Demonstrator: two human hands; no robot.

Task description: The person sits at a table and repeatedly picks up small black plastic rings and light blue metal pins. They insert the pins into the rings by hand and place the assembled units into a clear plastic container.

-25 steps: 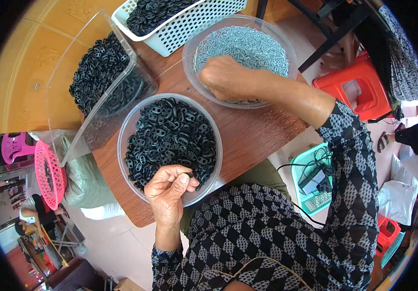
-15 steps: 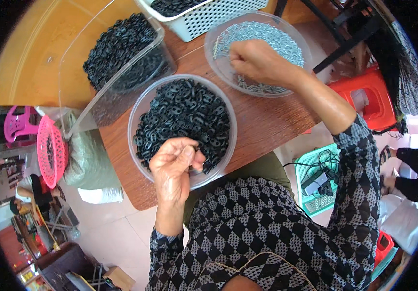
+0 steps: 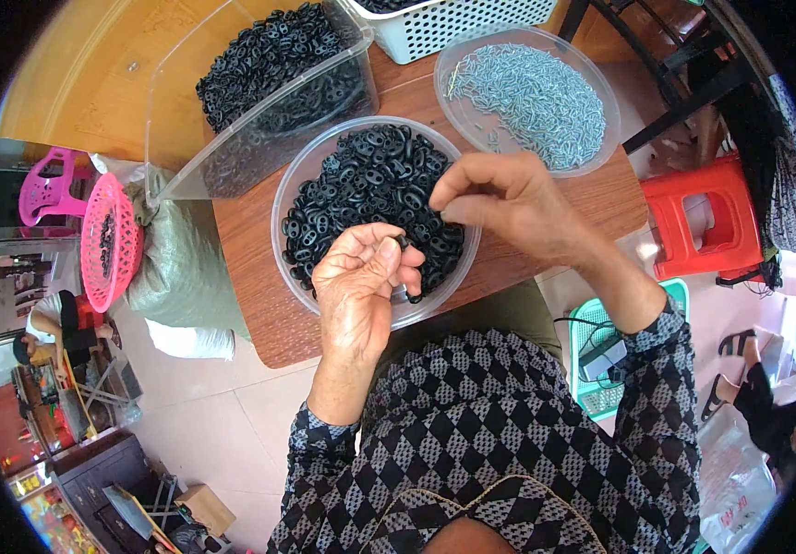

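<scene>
My left hand is closed in a pinch over the near side of a clear round tub. Between its thumb and forefinger is a small black oval piece, mostly covered by the fingers. Many similar black pieces, oval with two holes, fill the tub. Above the tub's right rim, my right hand has thumb and forefinger brought together; anything in them is too small to make out. Beyond it, a shallow clear dish holds many small silvery metal pins or screws.
A clear rectangular bin of black pieces and a white perforated basket stand on the wooden table. At right are a red stool and a green basket. A pink basket and a sack are left.
My right hand has come from over the dish of metal pieces toward my left hand at the tub. My left hand keeps its pinch, and the whole view has shifted slightly.
</scene>
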